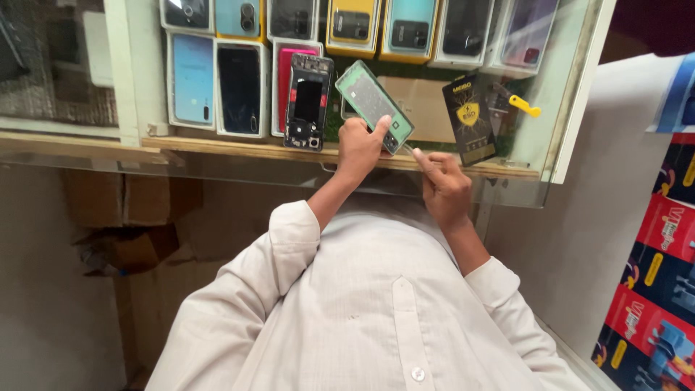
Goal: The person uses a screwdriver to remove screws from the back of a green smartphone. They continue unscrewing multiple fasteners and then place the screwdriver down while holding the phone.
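My left hand (pixel 360 145) grips a green phone back cover (pixel 373 101) by its lower corner and holds it tilted above the glass counter (pixel 217 156). My right hand (pixel 443 185) pinches a thin metal tool (pixel 407 149) whose tip touches the cover's lower right edge. A stripped phone frame (pixel 308 101) with a black middle lies just left of the cover on the glass.
Under the glass lie several phone boxes (pixel 194 78) and phones in rows. A black packet (pixel 469 119) and a small yellow tool (pixel 523 106) rest to the right. Colourful boxes (pixel 662 261) stand at far right. My white shirt fills the lower view.
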A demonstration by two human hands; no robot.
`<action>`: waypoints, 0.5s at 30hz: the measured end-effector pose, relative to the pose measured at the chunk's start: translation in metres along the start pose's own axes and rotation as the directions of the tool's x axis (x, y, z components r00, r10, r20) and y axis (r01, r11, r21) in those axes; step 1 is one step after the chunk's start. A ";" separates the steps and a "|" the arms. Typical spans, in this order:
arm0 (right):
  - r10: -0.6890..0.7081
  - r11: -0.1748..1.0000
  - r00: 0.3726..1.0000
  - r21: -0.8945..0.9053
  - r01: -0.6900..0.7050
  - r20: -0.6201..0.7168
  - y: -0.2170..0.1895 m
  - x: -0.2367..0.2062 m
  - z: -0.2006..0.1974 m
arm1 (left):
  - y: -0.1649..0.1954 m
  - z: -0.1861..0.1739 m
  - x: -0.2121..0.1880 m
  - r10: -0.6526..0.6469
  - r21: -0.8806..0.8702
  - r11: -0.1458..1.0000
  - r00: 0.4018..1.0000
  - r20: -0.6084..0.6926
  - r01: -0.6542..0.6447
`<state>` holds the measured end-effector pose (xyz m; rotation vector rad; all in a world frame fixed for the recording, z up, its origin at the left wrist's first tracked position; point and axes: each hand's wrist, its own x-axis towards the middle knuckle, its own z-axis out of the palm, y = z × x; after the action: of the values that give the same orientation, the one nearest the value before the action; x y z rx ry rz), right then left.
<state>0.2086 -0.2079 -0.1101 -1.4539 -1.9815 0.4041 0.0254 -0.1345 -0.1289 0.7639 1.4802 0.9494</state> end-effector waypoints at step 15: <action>-0.075 0.992 0.997 -0.107 0.074 -0.010 0.004 0.002 0.006 | -0.013 0.000 0.010 -0.069 -0.171 0.982 0.995 0.074 0.081</action>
<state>0.2074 -0.2037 -0.1161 -1.4381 -2.0669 0.2586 0.0251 -0.1314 -0.1453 0.6035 1.3388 0.9717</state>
